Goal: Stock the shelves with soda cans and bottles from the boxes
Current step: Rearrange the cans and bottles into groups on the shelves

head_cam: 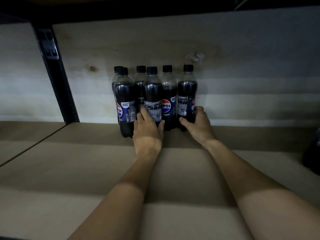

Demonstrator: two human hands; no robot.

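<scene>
Two bare forearms (173,179) reached in from the lower edge over the brown shelf (78,167) toward a cluster of soda bottles (168,94) standing upright against the pale back panel (242,70). The left hand (147,129) was wrapped round the lower body of the middle front bottle (153,94), fingers on one side and thumb on the other. The right hand (198,122) gripped the base of the rightmost bottle (187,91) in the same way. Both hands held bottles whose bases appeared to be on the shelf.

This looked like the placing step: two bottles being set down or nudged into line with the group. Next, the hands would likely need to let go without tipping anything, draw back, and fetch more stock.

By caps, six bottles could be counted, all dark cola with black caps, roughly in two rows. No cans and no boxes were in view. One black upright (57,80) stood at the left, and a dark shape (312,153) at the right edge was too dim to identify.
</scene>
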